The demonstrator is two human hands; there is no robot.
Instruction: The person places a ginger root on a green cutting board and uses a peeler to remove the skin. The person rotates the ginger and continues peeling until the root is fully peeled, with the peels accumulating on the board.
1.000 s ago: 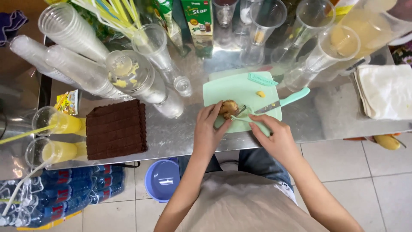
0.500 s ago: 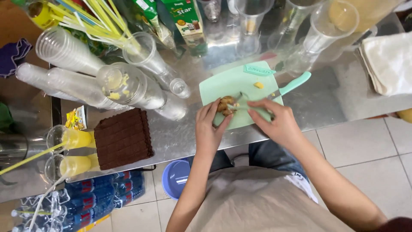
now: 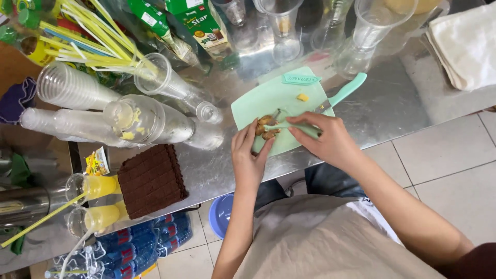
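- Bottom of frame: the person's beige apron (image 3: 330, 243) fills the foreground; a blue bowl (image 3: 221, 214) sits on the floor tiles under the table edge, lower centre.
- Left hand (image 3: 248, 157), centre frame: fingers half closed around a small brownish fruit (image 3: 266, 127), pinning it on the mint-green cutting board (image 3: 289, 106).
- Right hand (image 3: 330, 139), just right of centre: fingers wrapped round a slim mint-green tool (image 3: 289, 126) whose tip meets the fruit.
- A knife with a mint-green handle (image 3: 347, 90) lies across the board's upper right edge; a small yellow scrap (image 3: 303, 97) rests on the board near it.
- Metal table (image 3: 392, 108) carries all of it; the board sits at centre, near the front edge.
- Left of centre: a dark brown ridged block (image 3: 151, 180); beside it two cups of yellow drink (image 3: 95, 202) with straws.
- Upper left: stacks of clear plastic cups (image 3: 103, 111) lying on their sides, a bundle of yellow-green straws (image 3: 93, 36).
- Top edge: green cartons (image 3: 199, 23), upright clear glasses (image 3: 284, 31).
- Upper right corner: folded white cloth (image 3: 465, 44).
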